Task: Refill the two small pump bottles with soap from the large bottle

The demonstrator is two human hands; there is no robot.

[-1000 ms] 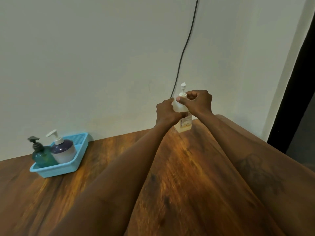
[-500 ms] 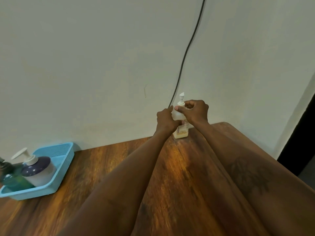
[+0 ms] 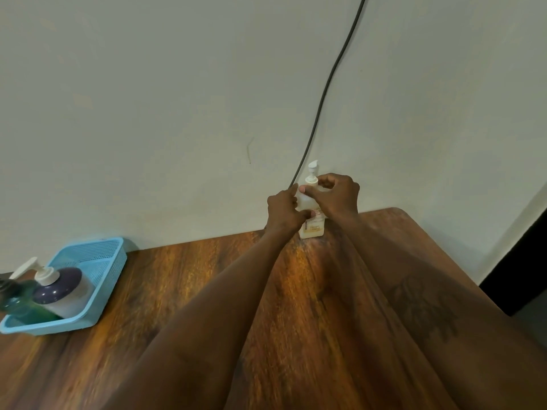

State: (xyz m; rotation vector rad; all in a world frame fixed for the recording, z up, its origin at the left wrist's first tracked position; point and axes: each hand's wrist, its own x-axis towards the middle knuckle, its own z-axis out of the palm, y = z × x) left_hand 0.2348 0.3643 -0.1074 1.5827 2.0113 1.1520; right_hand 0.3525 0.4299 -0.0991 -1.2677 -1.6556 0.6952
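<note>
Little has moved in the last sec: your view swung right, pushing the blue tray [image 3: 100, 261] w/ the purple-topped pump bottle [image 3: 60, 291] to the left edge, and the large pump bottle [image 3: 310, 227] still stands on the wooden table [image 3: 207, 291] by the wall. Left hand [image 3: 284, 213] wraps its body, right hand [image 3: 337, 196] pinches the pump collar w/ thumb + forefinger, so prob. you're still unscrewing, no pouring yet. Your hands hide the bottle's middle, so can't tell if the collar's loose; the green pump bottle [image 3: 17, 300] is blurred and cut off

Left hand [image 3: 284, 213] grips large soap bottle [image 3: 311, 220] upright on wooden table [image 3: 207, 291]; right hand [image 3: 336, 195] pinches pump collar [image 3: 312, 180]. Two pump bottles in blue basket [image 3: 100, 261] far left.
</note>
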